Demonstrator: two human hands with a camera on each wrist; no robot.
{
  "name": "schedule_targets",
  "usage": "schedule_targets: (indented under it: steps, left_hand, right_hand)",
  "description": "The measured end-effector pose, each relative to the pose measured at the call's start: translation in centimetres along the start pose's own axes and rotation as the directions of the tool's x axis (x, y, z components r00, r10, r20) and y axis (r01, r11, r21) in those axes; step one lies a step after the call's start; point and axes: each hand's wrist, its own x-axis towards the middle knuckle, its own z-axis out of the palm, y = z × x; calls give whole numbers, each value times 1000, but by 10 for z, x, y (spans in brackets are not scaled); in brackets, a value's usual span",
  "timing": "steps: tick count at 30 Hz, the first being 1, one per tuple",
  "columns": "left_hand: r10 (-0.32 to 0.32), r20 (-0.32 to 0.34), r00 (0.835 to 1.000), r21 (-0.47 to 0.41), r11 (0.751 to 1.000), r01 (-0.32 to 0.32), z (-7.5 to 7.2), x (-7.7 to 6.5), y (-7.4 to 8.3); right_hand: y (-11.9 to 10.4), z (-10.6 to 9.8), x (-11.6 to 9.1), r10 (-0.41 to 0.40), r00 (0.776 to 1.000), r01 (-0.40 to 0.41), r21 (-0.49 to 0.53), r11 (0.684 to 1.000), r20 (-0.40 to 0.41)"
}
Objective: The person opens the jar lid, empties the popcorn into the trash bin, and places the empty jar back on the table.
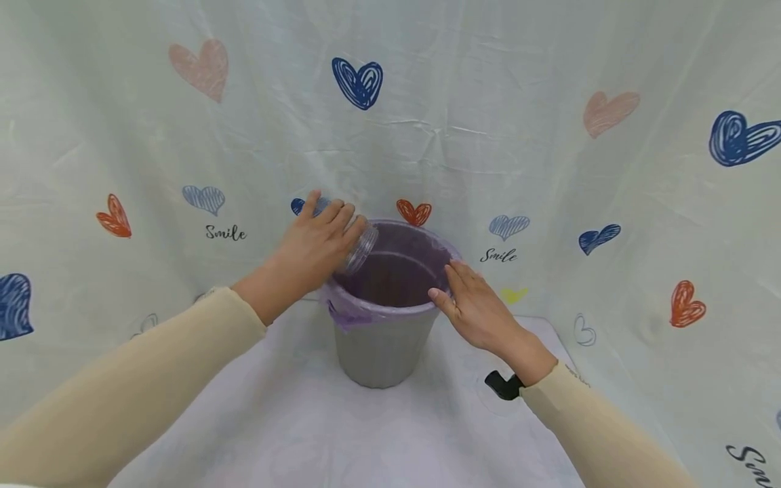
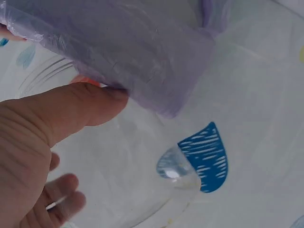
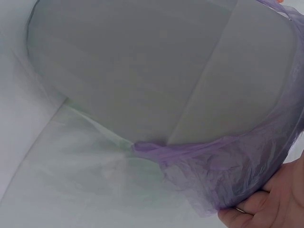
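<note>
My left hand [image 1: 317, 247] grips a clear see-through jar [image 1: 365, 248], tilted with its ridged end over the left rim of a grey bin [image 1: 381, 356]. The left wrist view shows the thumb and fingers around the clear wall. A purple bag [image 1: 348, 315] lines the bin and folds over its rim. At the bin's right side my right hand [image 1: 478, 308] rests on the bagged rim, fingers extended together and thumb apart. In the right wrist view its fingers touch the purple bag [image 3: 228, 173]. The bin's bottom is too dark to make out.
The bin stands on a pale white surface [image 1: 366, 440]. Behind and on both sides hangs a white sheet [image 1: 464, 61] printed with hearts and words. A black strap-like piece [image 1: 503, 385] shows beside my right wrist.
</note>
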Motion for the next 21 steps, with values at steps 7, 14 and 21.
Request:
schedule_targets:
  steps: [7, 14, 21]
  left_hand:
    - [-318, -67, 946, -343, 897, 278, 13, -29, -2]
    - [-622, 84, 779, -708, 513, 485, 31, -75, 6]
    - [-687, 241, 685, -762, 303, 573, 70, -114, 34]
  right_hand:
    - [2, 2, 0, -2, 1000, 2, 10, 1000, 1]
    - [3, 4, 2, -6, 1000, 6, 15, 1000, -1]
    - [4, 2, 2, -4, 1000, 4, 6, 1000, -2]
